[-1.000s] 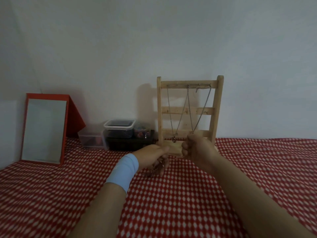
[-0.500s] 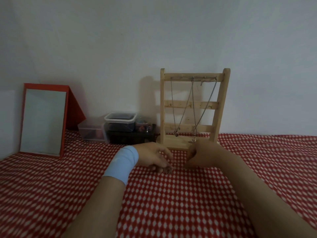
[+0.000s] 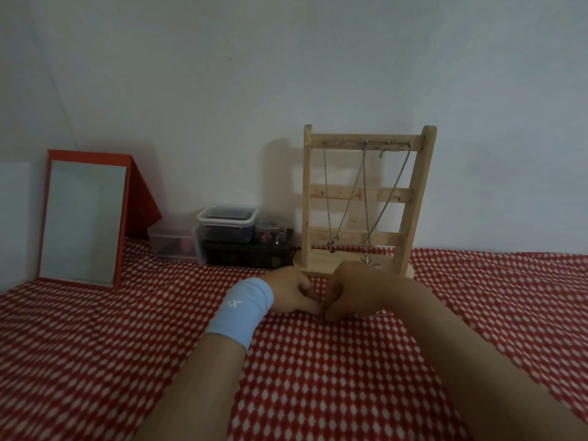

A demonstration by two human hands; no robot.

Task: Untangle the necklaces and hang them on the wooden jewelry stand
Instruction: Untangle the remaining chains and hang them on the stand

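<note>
Our left hand [image 3: 291, 294] and right hand [image 3: 354, 292] meet, fingers curled, on the cloth [image 3: 127, 345] — grip contents hidden, we cannot tell. Stand [image 3: 307, 186] just beyond them — two necklaces [image 3: 327, 198] hanging.

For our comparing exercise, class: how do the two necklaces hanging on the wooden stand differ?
On the wooden stand, the left necklace ends in a small ring-like pendant; the right necklace carries a spiky, leaf-like one. The left necklace's pendant stops above the base; the right necklace's hangs lower, against the base. Both are silvery chains draped from the top bar.
</note>
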